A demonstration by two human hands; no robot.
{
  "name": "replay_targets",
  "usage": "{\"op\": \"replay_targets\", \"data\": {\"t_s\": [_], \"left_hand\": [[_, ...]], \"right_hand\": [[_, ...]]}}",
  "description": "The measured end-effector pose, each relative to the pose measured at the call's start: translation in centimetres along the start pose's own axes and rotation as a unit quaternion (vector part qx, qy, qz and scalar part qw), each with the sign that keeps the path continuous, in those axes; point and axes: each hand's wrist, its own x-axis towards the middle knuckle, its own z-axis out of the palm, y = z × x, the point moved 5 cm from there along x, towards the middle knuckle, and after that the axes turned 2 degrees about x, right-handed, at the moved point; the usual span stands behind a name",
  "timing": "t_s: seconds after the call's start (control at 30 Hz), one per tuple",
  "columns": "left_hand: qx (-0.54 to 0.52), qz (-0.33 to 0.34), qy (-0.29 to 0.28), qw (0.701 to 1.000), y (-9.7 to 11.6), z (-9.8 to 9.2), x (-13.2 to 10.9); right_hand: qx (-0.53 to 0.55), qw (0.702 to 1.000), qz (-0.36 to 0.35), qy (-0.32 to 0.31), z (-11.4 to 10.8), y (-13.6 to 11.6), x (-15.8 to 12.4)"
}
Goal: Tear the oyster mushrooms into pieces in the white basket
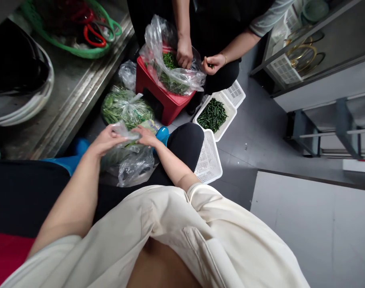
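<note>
My left hand (106, 140) and my right hand (146, 136) both pinch the top of a clear plastic bag (134, 164) resting on my lap. The bag holds green vegetables, partly hidden by crumpled plastic. A second, knotted bag of green vegetables (125, 108) lies on the floor just beyond my hands. A white perforated basket (229, 116) with trimmed green chillies sits on the floor to the right of my knee.
A person opposite me picks at greens in a plastic bag (170, 76) on a red stool (158, 100). Another white basket (209, 160) lies beside my knee. A steel counter (71, 92) with a green basket (80, 48) runs along the left. Metal shelving (305, 52) stands at right.
</note>
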Motion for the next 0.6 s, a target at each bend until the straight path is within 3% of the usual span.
{"op": "replay_targets", "data": {"t_s": [0.07,0.13,0.17,0.23,0.3,0.37,0.4,0.43,0.5,0.53,0.6], "left_hand": [[0.116,0.016,0.015,0.993,0.2,-2.2,-1.2],[0.243,0.000,0.059,0.968,-0.1,-4.3,-2.5],[0.275,-0.014,0.087,0.958,-0.4,-5.3,-3.2],[0.239,-0.018,0.161,0.957,-1.0,-6.7,-4.6],[0.141,0.063,0.224,0.962,-0.9,-7.1,-5.8],[0.067,0.129,0.224,0.964,-0.8,-6.5,-6.6],[0.043,0.133,0.208,0.968,-0.8,-6.0,-6.7],[0.017,0.123,0.194,0.973,-0.9,-5.6,-6.9],[-0.046,0.099,0.205,0.973,-1.0,-5.3,-7.3],[-0.072,0.101,0.223,0.967,-1.0,-5.3,-7.5],[-0.114,0.120,0.256,0.952,-1.1,-5.7,-8.1]], "right_hand": [[-0.049,0.998,0.043,0.021,-0.3,0.1,0.4],[-0.046,0.991,0.096,0.083,-2.4,0.6,0.9],[-0.046,0.986,0.117,0.114,-3.8,0.8,1.1],[-0.037,0.970,0.141,0.194,-6.6,0.7,0.7],[-0.014,0.947,0.106,0.304,-8.8,-0.6,-0.9],[0.002,0.922,0.006,0.387,-9.3,-3.2,-3.3],[-0.005,0.922,-0.056,0.384,-8.8,-4.8,-4.3],[-0.024,0.934,-0.114,0.338,-7.6,-6.5,-4.9],[-0.087,0.968,-0.189,0.139,-4.0,-9.0,-5.1],[-0.124,0.974,-0.190,0.012,-1.8,-9.4,-5.1],[-0.191,0.950,-0.136,-0.207,1.9,-8.6,-5.3]]}}
